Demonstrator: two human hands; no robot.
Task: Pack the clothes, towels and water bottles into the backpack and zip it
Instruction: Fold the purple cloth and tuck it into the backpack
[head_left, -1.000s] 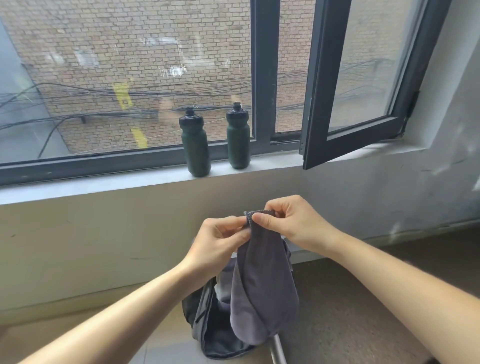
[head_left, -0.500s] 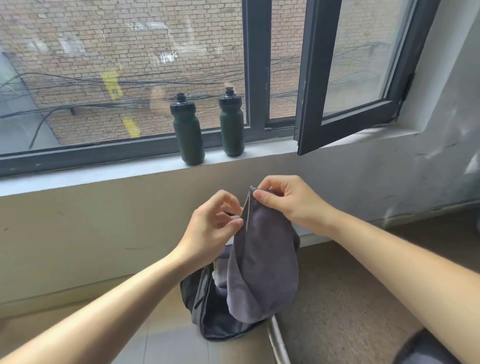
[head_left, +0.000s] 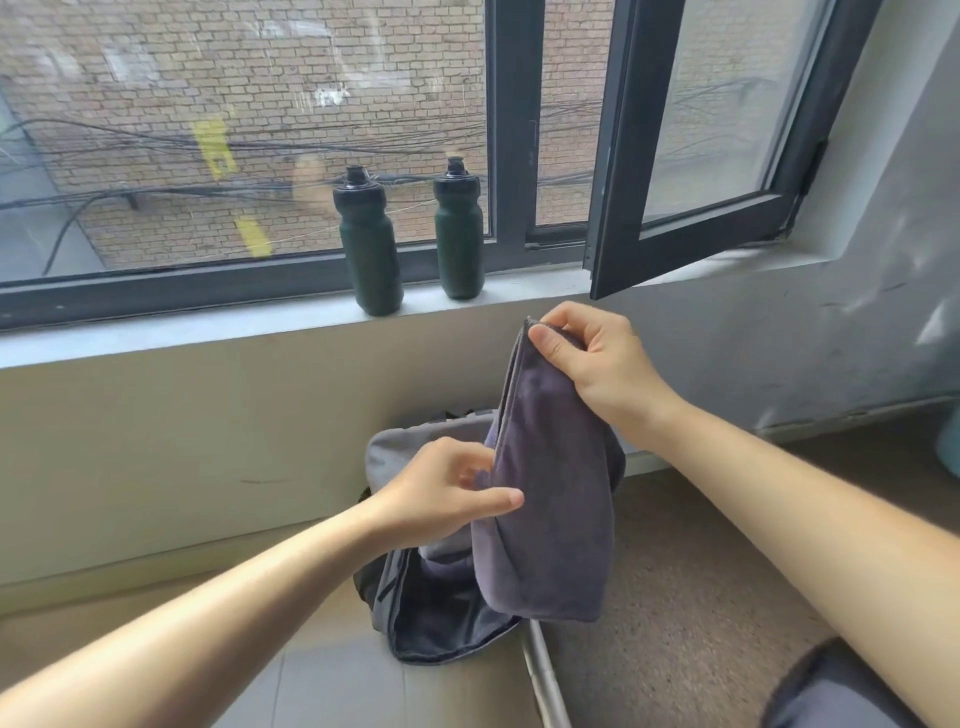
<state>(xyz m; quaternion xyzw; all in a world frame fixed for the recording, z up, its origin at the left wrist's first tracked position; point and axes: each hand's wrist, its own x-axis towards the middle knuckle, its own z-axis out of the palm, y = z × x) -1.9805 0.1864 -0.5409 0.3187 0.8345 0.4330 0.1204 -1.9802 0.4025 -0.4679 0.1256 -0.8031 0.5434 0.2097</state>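
A folded dark grey towel (head_left: 550, 499) hangs upright in front of the wall. My right hand (head_left: 597, 358) pinches its top corner. Lower down, my left hand (head_left: 447, 493) holds the towel's left edge at mid-height, thumb across the front and fingers behind. Directly under the towel a grey and black backpack (head_left: 415, 613) sits on the floor with its main compartment open; its inside is dark and partly hidden by the towel. Two dark green water bottles, one on the left (head_left: 371, 249) and one on the right (head_left: 460, 234), stand upright side by side on the window sill (head_left: 156, 338).
An open window sash (head_left: 691, 156) juts into the room above my right hand. A metal strip (head_left: 545, 675) runs along the floor beside the backpack. Dark cloth (head_left: 831, 696) lies at the bottom right, and a teal object (head_left: 950, 447) shows at the right edge.
My left hand has let go of the towel's top corner and slid down its left edge to mid-height. My right hand still holds the top corner.
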